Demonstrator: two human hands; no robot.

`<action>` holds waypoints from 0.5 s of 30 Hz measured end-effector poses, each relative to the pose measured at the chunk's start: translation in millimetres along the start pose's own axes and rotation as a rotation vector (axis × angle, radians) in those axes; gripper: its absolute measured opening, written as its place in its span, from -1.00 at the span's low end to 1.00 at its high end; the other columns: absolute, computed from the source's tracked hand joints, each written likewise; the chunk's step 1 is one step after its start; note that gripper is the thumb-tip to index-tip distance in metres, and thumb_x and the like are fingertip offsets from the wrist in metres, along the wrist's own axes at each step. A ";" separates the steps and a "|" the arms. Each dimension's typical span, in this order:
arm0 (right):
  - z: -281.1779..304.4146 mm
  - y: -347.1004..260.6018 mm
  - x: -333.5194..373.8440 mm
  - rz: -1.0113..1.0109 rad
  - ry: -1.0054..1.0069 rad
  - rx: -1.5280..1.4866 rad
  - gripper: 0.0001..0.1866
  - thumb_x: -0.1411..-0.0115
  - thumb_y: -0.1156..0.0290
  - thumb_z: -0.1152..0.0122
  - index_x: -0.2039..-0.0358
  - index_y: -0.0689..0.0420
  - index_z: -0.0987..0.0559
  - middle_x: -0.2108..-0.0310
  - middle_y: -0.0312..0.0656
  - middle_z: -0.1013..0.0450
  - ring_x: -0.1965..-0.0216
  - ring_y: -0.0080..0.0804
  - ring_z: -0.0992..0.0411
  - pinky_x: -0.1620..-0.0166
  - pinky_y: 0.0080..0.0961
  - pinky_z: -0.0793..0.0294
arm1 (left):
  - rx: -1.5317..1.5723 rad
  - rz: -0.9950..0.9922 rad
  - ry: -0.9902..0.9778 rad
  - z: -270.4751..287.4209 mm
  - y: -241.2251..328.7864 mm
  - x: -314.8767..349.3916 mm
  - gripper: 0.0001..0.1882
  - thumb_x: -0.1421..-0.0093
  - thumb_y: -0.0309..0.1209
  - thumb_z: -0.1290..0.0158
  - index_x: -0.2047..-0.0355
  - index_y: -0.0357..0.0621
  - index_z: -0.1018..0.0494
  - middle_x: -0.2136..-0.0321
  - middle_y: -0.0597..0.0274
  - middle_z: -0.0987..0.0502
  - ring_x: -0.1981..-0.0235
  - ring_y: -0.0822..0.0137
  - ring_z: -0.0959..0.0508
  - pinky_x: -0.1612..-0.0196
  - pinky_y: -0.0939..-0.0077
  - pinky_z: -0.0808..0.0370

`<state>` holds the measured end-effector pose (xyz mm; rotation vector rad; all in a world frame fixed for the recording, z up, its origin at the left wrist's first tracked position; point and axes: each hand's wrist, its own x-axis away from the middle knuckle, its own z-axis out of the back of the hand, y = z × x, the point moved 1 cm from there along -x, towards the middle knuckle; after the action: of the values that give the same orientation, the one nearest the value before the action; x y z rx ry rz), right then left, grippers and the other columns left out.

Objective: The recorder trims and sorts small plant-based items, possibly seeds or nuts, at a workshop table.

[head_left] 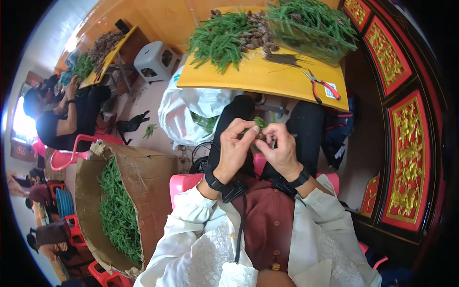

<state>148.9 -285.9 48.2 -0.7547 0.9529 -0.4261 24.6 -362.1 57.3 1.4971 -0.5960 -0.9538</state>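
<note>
A small green sprig sits pinched between both hands over the lap, pointing up and away. The left hand and right hand each close a fingertip grip on it. Beyond, a yellow surface holds green sprigs and red-handled pliers. A cardboard box at left holds more greenery.

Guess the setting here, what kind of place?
Likely a hand-assembly workshop for artificial greenery: green sprigs and pine cones heaped on a yellow table, a cardboard box full of sprigs, and another person working at a similar table.
</note>
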 end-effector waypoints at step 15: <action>-2.5 71.2 23.2 0.102 0.004 0.008 -0.62 0.12 0.60 -0.36 0.33 0.12 -0.35 0.57 -0.30 -0.25 0.60 -0.49 -0.26 0.50 -0.53 -0.31 | -0.251 -0.250 0.055 -33.1 -66.8 5.8 -0.90 -0.07 -0.56 -0.15 0.39 -0.31 -0.50 0.39 0.18 -0.47 0.34 0.37 -0.47 0.25 0.57 -0.40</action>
<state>159.4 -253.6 -18.6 -0.6949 0.9887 -0.3420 44.9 -337.4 -10.3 1.3856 -0.2413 -1.1310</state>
